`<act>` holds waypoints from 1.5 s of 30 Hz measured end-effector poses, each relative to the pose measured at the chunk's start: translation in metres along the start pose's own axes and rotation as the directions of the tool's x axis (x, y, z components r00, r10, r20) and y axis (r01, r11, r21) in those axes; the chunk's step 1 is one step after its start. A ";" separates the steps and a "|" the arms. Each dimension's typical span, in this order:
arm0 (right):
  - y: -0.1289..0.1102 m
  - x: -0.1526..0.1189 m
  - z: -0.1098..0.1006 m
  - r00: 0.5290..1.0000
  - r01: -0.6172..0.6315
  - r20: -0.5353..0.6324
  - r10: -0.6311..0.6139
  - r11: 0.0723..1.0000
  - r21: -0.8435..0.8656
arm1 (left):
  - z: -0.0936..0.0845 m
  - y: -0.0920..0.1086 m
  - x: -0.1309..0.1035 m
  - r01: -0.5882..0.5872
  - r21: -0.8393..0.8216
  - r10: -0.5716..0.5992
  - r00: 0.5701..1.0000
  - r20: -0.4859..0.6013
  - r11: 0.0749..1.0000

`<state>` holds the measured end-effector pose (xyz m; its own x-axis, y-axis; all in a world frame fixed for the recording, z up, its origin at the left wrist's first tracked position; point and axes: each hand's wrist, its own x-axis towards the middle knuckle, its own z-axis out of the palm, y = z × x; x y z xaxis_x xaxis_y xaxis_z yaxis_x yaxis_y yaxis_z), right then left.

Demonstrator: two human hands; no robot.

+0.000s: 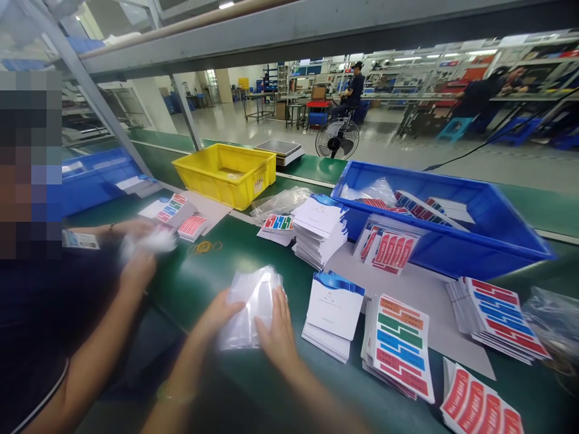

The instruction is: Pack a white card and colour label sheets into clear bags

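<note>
A stack of clear plastic bags (251,304) is between my two hands, just above the green work table (203,283). My left hand (224,313) grips its left edge, thumb on top. On the opposite edge, my right hand (278,331) holds the bags with the thumb across the front and fingers along the side. To the right of my right hand lies a small pile of white booklets (335,307) with blue tops. Beyond it stands a taller booklet stack (316,220). Sheets of coloured stickers (400,340) are piled farther right.
A co-worker's hands (140,253) handle blurred plastic at the left. Rubber bands (205,247) lie nearby. Behind are a yellow bin (251,190) and a blue bin (452,241) holding sticker packs. Red label sheets (482,404) and another sticker stack (502,316) sit at the right.
</note>
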<state>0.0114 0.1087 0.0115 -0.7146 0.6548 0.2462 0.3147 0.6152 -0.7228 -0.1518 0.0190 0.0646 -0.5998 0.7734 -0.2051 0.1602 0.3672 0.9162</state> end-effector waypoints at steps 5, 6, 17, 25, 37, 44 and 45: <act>-0.008 0.011 -0.028 0.955 -0.294 0.069 0.288 0.899 0.326 | -0.004 -0.004 -0.017 -0.050 -0.096 0.048 0.999 -0.026 0.994; -0.012 0.015 -0.037 0.947 -0.321 0.106 0.304 0.863 0.390 | -0.006 -0.001 -0.020 -0.068 -0.093 0.064 0.997 -0.050 0.993; -0.026 0.028 -0.073 0.975 -0.181 0.216 0.046 0.727 0.662 | -0.010 -0.001 -0.040 -0.290 -0.032 0.275 0.934 -0.227 0.956; -0.004 0.025 -0.041 0.956 -0.231 0.287 0.063 0.765 0.602 | -0.006 -0.041 -0.050 -0.137 -0.001 0.133 0.967 -0.215 0.991; -0.003 0.028 -0.048 0.908 -0.245 0.415 -0.061 0.726 0.642 | -0.017 -0.017 -0.056 -0.061 -0.216 0.087 0.990 0.112 0.974; -0.002 0.031 -0.056 0.859 -0.209 0.481 -0.177 0.736 0.644 | -0.027 -0.034 -0.048 0.020 -0.279 0.035 0.981 0.190 0.960; -0.004 0.030 -0.057 0.866 -0.201 0.470 -0.172 0.741 0.641 | -0.028 -0.041 -0.046 0.015 -0.271 0.028 0.987 0.155 0.963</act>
<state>0.0245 0.1509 0.0584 -0.9665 0.2543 0.0339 -0.0237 0.0430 -0.9988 -0.1523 -0.0463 0.0457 -0.4660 0.8543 -0.2302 -0.0672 0.2253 0.9720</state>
